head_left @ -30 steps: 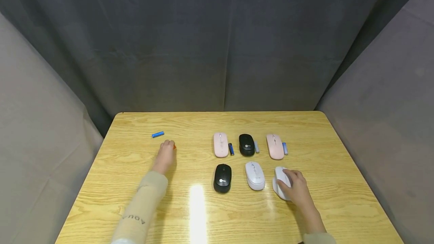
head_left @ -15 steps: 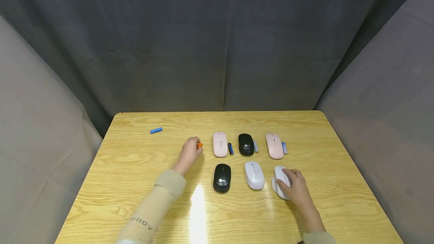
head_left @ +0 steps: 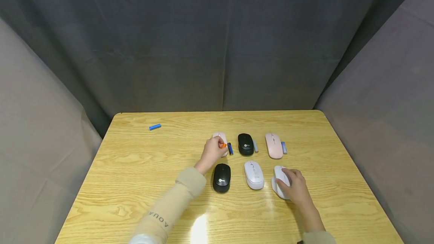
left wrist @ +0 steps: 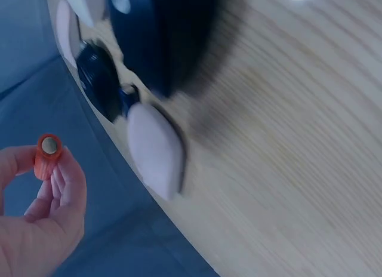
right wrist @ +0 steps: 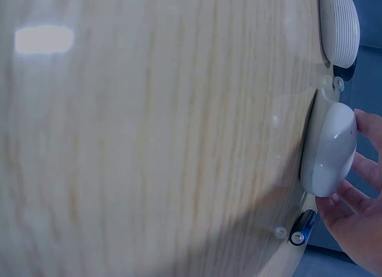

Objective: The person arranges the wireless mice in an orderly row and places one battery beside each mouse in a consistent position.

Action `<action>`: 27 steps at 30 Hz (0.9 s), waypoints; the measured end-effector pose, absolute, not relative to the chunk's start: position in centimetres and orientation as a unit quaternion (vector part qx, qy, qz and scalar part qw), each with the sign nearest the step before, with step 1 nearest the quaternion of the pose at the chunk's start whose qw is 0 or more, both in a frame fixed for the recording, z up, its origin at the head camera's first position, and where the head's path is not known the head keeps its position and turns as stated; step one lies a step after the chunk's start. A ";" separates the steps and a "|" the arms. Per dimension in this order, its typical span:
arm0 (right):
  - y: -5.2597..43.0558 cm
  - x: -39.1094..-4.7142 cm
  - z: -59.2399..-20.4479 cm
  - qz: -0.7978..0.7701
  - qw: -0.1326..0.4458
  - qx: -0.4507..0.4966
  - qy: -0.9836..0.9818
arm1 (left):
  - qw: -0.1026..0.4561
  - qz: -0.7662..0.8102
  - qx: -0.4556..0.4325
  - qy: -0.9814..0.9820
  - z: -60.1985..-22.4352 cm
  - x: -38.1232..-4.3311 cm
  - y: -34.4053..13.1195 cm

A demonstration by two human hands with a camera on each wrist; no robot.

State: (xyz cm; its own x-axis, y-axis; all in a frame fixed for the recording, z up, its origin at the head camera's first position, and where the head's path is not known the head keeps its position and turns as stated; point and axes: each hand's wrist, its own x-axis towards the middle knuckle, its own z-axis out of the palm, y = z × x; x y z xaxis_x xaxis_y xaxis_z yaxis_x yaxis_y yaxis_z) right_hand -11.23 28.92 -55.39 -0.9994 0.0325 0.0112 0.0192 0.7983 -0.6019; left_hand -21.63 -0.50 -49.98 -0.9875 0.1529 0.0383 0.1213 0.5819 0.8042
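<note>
My left hand (head_left: 211,150) pinches an orange battery (left wrist: 48,156) between thumb and fingertips, its metal end showing in the left wrist view. In the head view this hand overlaps a pink computer mouse (head_left: 217,135), with a dark blue battery (head_left: 230,148) just right of it. At the right, my right hand (head_left: 295,186) holds a white mouse (head_left: 280,172) with a ledge on its left side. In the right wrist view my thumb and fingers touch the white mouse's shell, and a blue battery (right wrist: 302,227) lies close by.
A black mouse (head_left: 222,178) and another white mouse (head_left: 254,175) share the front row. Behind them are a second black mouse (head_left: 245,144) with a grey battery (head_left: 255,146) and a pink mouse (head_left: 274,146) with a light blue battery (head_left: 284,148). One blue battery (head_left: 155,127) lies far left.
My left hand has moved right across the table with the orange battery, from near the far-left blue battery to the left pink mouse. The right hand has stayed on its white mouse.
</note>
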 end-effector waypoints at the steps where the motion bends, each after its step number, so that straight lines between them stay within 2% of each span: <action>1: 28.9 -11.2 -55.4 0.317 0.011 -0.014 -0.948 | 0.022 0.454 0.079 0.887 -49.8 -21.6 -0.1; 8: 28.8 -11.2 -55.5 0.317 0.017 -0.013 -0.948 | 0.037 0.477 0.080 0.875 -49.3 -21.5 2.9; 18: 29.0 -11.3 -55.6 0.315 0.006 -0.016 -0.949 | 0.087 0.493 0.067 0.863 -49.7 -21.4 6.4; 27: 28.8 -11.2 -55.3 0.317 0.006 -0.019 -0.948 | 0.105 0.529 0.070 0.839 -50.7 -20.8 9.3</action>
